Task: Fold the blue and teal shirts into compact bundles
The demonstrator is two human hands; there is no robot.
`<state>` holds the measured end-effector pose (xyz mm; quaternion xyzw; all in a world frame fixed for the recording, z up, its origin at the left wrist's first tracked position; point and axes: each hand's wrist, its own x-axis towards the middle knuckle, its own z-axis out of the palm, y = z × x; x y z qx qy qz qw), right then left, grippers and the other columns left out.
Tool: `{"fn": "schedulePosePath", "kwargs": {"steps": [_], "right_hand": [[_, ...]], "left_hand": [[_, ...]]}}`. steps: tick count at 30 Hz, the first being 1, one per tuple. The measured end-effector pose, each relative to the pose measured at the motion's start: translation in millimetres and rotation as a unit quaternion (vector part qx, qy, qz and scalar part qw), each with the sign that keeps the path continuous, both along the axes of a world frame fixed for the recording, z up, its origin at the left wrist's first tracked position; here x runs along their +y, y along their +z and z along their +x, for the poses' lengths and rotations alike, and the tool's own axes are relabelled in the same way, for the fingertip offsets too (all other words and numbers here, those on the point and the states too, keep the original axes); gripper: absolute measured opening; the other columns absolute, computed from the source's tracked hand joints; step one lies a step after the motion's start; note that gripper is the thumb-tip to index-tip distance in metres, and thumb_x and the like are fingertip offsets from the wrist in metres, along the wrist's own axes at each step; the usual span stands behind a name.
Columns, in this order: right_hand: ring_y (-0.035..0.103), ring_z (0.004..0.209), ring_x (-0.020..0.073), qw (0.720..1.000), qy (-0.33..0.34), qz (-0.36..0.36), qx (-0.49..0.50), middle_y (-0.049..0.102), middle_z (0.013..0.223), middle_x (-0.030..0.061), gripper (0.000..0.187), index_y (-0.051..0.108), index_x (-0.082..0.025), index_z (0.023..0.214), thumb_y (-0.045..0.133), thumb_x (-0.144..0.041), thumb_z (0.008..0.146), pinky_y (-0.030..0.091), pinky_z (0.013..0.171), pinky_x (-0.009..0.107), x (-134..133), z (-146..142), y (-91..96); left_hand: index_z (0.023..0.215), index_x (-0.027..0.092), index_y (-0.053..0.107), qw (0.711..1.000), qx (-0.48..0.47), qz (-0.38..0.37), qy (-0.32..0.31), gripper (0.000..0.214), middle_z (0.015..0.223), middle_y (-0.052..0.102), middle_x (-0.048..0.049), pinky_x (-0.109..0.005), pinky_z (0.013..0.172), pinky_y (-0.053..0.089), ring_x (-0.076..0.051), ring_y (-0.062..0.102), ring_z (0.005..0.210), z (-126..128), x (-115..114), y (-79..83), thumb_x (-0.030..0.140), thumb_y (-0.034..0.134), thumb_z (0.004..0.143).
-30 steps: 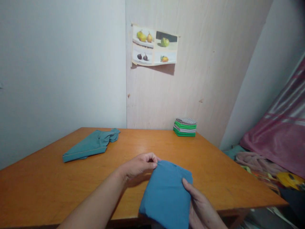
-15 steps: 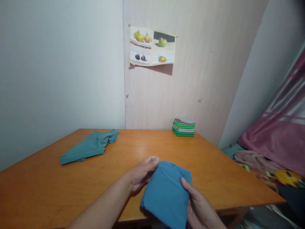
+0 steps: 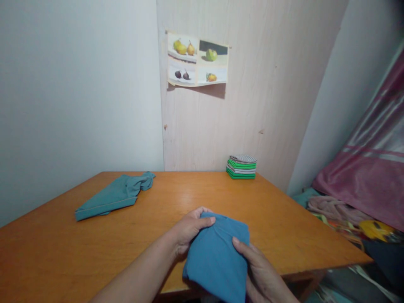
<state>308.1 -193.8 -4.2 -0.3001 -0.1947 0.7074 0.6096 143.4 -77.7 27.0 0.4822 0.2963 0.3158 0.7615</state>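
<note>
A folded blue cloth garment [image 3: 217, 261] is held between both hands over the near edge of the wooden table [image 3: 176, 193]. My left hand [image 3: 192, 231] grips its upper left corner, thumb lying on top and the other fingers behind it. On the right side, my right hand [image 3: 259, 265] clasps the cloth with its thumb on the front face; its remaining fingers are hidden underneath. Farther off to the left lies a loosely laid teal garment [image 3: 110, 195], one end bunched up.
At the table's far right corner stands a stack of folded cloths [image 3: 241, 167], green and striped. A pink curtain [image 3: 362, 181] hangs at the right over heaped fabrics [image 3: 341, 210]. A sheet of fruit pictures [image 3: 197, 59] is fixed to the wall.
My left thumb has come down onto the top of the blue garment's corner. The right thumb has slid slightly inward on it. The whole view has shifted a little.
</note>
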Motion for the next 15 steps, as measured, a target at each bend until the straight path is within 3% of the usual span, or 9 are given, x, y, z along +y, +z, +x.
{"fn": "schedulePosePath", "kwargs": {"steps": [4, 7, 11, 15], "right_hand": [[0.066, 0.114, 0.0284, 0.998, 0.045, -0.012, 0.032, 0.073, 0.116, 0.0169, 0.052, 0.060, -0.010, 0.130, 0.070, -0.037, 0.087, 0.044, 0.107, 0.046, -1.9, 2.6, -3.8], [0.065, 0.116, 0.0281, 0.995, 0.085, -0.020, 0.049, 0.073, 0.116, 0.0181, 0.048, 0.061, -0.007, 0.127, 0.069, -0.031, 0.086, 0.044, 0.107, 0.044, -3.0, 4.6, -8.2], [0.064, 0.118, 0.0286, 0.993, 0.092, -0.022, 0.065, 0.073, 0.117, 0.0184, 0.048, 0.059, -0.005, 0.128, 0.067, -0.023, 0.084, 0.045, 0.106, 0.045, 0.1, 8.4, -12.5], [0.067, 0.114, 0.0283, 0.994, 0.079, -0.034, 0.067, 0.074, 0.113, 0.0189, 0.044, 0.060, -0.003, 0.125, 0.065, -0.022, 0.086, 0.047, 0.105, 0.044, 7.6, 18.3, -5.0]], "left_hand": [[0.094, 0.019, 0.061, 1.000, -0.017, -0.022, 0.009, 0.039, 0.082, 0.068, -0.0017, -0.029, 0.074, 0.047, -0.016, 0.064, 0.072, 1.6, 1.0, 2.6, 0.031, 0.086, 0.066], [0.094, 0.018, 0.061, 0.999, -0.035, -0.030, 0.001, 0.039, 0.081, 0.069, -0.0021, -0.030, 0.075, 0.048, -0.016, 0.063, 0.071, 2.7, 5.6, 1.4, 0.028, 0.086, 0.066], [0.094, 0.018, 0.061, 0.998, -0.042, -0.039, 0.002, 0.038, 0.079, 0.068, -0.0018, -0.028, 0.071, 0.047, -0.017, 0.064, 0.071, 7.1, 17.7, -1.2, 0.026, 0.085, 0.066], [0.087, 0.019, 0.058, 0.998, -0.026, 0.009, 0.054, 0.034, 0.072, 0.062, 0.0008, -0.026, 0.066, 0.045, -0.014, 0.060, 0.065, 17.3, 36.8, -3.6, 0.035, 0.082, 0.068]]}}
